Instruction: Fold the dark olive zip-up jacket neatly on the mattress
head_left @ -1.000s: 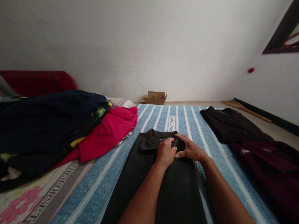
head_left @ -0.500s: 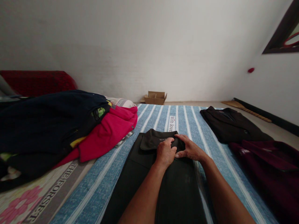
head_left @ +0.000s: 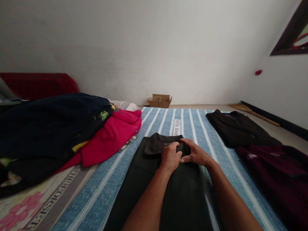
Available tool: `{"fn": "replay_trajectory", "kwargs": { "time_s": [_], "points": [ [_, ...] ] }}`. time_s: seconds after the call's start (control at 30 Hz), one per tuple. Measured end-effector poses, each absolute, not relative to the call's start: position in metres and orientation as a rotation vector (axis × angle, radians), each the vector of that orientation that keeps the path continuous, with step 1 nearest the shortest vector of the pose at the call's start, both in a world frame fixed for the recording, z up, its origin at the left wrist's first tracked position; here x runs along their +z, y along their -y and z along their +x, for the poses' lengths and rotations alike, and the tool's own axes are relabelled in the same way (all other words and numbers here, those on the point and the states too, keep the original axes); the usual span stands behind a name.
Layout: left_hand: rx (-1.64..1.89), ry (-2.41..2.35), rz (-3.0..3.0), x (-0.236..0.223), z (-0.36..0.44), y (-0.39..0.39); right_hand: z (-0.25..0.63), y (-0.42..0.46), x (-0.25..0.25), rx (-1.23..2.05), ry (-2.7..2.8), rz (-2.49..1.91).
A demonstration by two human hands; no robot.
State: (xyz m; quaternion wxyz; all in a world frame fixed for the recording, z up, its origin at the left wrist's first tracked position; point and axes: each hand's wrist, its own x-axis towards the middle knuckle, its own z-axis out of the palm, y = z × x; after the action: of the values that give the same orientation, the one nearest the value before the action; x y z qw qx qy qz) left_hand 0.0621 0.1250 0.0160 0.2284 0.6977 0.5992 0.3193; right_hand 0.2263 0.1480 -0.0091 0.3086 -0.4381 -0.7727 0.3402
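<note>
A dark, folded collared garment (head_left: 185, 195) lies lengthwise on the striped sheet in front of me, its collar (head_left: 155, 146) at the far end. Small pale print shows inside the collar, too small to read. My left hand (head_left: 170, 158) rests on the collar's middle, thumb and fingers closed on the cloth there. At the collar's right side, my right hand (head_left: 197, 154) grips the fabric between thumb and fingers, close beside the left hand. Both forearms cover part of the garment's body.
Left of me lies a heap with a navy garment (head_left: 48, 125) and a pink one (head_left: 113, 134). On the right are a folded black garment (head_left: 240, 128) and a maroon one (head_left: 274, 179). A cardboard box (head_left: 160, 101) stands by the wall beyond the blue striped sheet (head_left: 96, 183).
</note>
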Motion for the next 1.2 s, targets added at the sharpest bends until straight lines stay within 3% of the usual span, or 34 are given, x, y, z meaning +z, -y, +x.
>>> {"fn": "replay_trajectory", "kwargs": {
  "time_s": [1.2],
  "points": [
    [0.869, -1.657, 1.907, 0.0152, 0.0623, -0.1250, 0.2258, -0.1476, -0.0079, 0.917, 2.029, -1.144]
  ]
}}
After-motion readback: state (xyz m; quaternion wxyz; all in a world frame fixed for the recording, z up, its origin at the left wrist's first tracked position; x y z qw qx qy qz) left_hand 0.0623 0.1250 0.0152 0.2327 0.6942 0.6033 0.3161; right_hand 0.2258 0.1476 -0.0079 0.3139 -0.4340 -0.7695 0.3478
